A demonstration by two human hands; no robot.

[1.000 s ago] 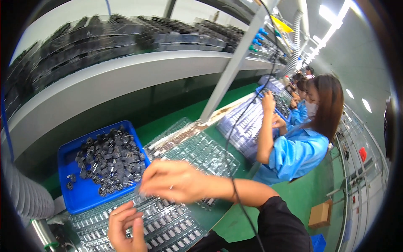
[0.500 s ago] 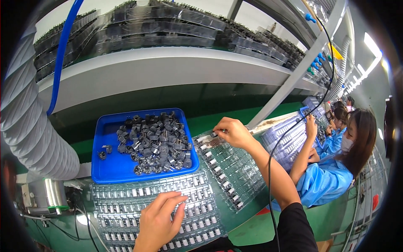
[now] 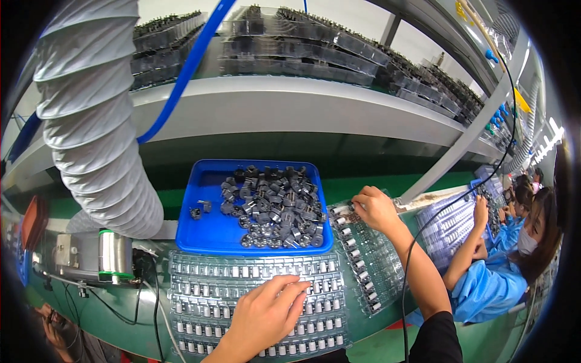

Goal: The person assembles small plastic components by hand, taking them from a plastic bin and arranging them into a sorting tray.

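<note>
My left hand (image 3: 263, 314) hovers over a clear plastic tray (image 3: 181, 305) with rows of small white-capped cylindrical parts (image 3: 328, 324). Its thumb and forefinger come together in a pinch beside one of these parts; whatever is between them is too small to name. Further right, my right hand (image 3: 376, 209) reaches to the far end of a second clear tray (image 3: 387, 266), where one column of the same parts lines the left side. Its fingers are closed and bent down, hiding what they hold. A blue bin (image 3: 189, 212) heaped with dark round components (image 3: 281, 206) stands between and beyond the hands.
A ribbed grey duct (image 3: 91, 121) and a metal cylinder device (image 3: 115, 254) with cables stand at left. Stacked part trays (image 3: 302, 54) fill the shelf above. A black cable (image 3: 407, 278) hangs by my right forearm. A co-worker in blue (image 3: 490, 284) handles trays at right.
The whole view has swung left, so the bin, trays and hands appear further right. Relative to the trays, both hands stay in nearly the same places. A dark part visible earlier at my right fingertips is now hidden.
</note>
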